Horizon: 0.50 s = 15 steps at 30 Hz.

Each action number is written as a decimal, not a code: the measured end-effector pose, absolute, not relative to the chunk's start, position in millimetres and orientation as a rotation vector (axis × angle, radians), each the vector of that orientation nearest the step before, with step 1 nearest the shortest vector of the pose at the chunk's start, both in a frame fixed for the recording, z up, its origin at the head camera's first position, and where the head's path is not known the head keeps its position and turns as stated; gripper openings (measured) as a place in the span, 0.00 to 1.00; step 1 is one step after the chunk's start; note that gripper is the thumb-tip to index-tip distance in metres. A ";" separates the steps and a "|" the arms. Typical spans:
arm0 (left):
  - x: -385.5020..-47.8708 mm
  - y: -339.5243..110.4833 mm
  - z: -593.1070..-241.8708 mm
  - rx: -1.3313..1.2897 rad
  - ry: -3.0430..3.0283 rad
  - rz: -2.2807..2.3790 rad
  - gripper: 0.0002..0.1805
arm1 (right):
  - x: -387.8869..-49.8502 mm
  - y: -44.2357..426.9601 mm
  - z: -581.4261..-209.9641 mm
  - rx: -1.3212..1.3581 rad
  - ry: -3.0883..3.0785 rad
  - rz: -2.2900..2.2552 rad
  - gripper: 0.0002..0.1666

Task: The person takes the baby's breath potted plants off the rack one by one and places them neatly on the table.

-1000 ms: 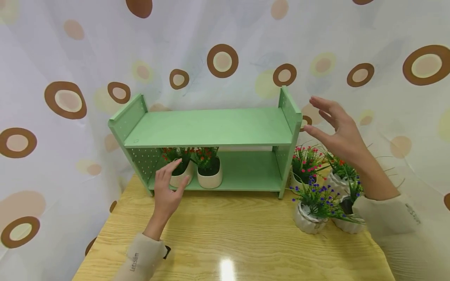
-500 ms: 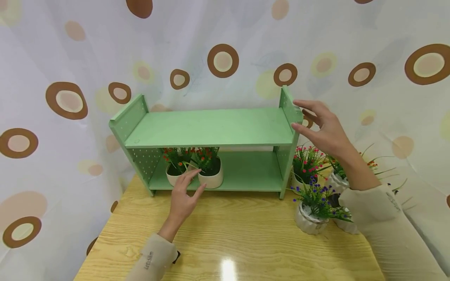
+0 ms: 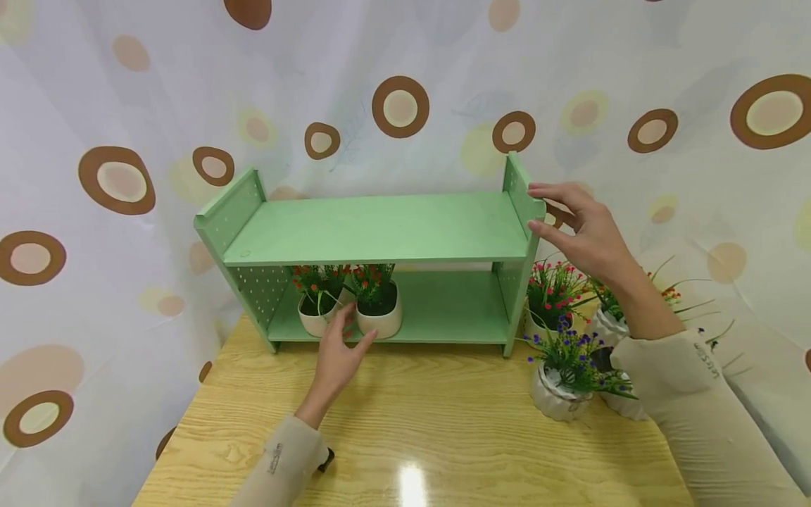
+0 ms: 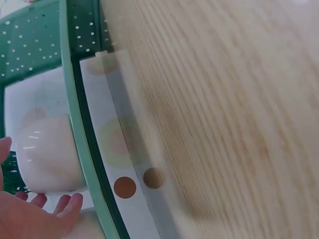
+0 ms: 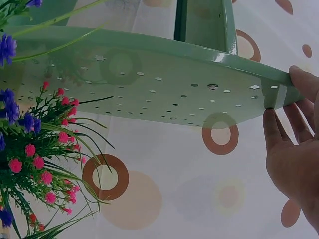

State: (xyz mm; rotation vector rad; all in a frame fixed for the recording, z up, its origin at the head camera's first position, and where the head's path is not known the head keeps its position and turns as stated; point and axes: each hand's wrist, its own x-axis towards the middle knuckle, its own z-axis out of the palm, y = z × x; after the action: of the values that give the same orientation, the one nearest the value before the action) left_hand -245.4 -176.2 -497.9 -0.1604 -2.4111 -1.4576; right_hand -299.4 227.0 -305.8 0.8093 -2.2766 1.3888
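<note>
A green two-tier shelf [image 3: 380, 229] stands on the wooden table. On its lower board are two cream pots with red-flowered plants, the left plant pot [image 3: 315, 324] and the right plant pot [image 3: 380, 322]. My left hand [image 3: 338, 362] reaches in from the front, fingers between the pots at the right pot's left side, thumb before its front. The left wrist view shows those fingers close along a pot [image 4: 50, 154], with the thumb apart from it; firm contact is unclear. My right hand [image 3: 586, 229] pinches the upper front corner of the right side panel [image 5: 271, 89] between thumb and fingers.
Several potted plants stand right of the shelf: a pink-flowered plant [image 3: 554, 299], a blue-flowered plant [image 3: 564, 384] in a white pot, and others partly behind my right arm. A patterned curtain [image 3: 443, 84] hangs behind. The wooden table [image 3: 412, 415] extends in front.
My left hand has moved right and inward, its fingers now between the two pots. The right hand has come left from beside the shelf to its right panel and stays there.
</note>
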 end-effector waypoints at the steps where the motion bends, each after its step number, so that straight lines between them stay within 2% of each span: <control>1: -247.6 -176.0 -498.3 -0.166 -2.409 -1.476 0.39 | -299.1 226.9 -305.5 0.806 -2.279 1.384 0.30; 6: -258.8 -174.0 -501.7 -0.176 -2.393 -1.520 0.44 | -299.7 226.9 -306.3 0.812 -2.272 1.380 0.29; 15: -272.7 -166.1 -506.7 -0.143 -2.396 -1.437 0.42 | -300.8 226.9 -311.0 0.829 -2.243 1.410 0.29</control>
State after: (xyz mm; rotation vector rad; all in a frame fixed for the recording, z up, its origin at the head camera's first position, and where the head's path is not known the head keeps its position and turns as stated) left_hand -272.7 -166.1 -506.7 -0.1431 -2.3959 -1.4371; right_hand -300.8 226.9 -311.0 0.8287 -2.2426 1.4102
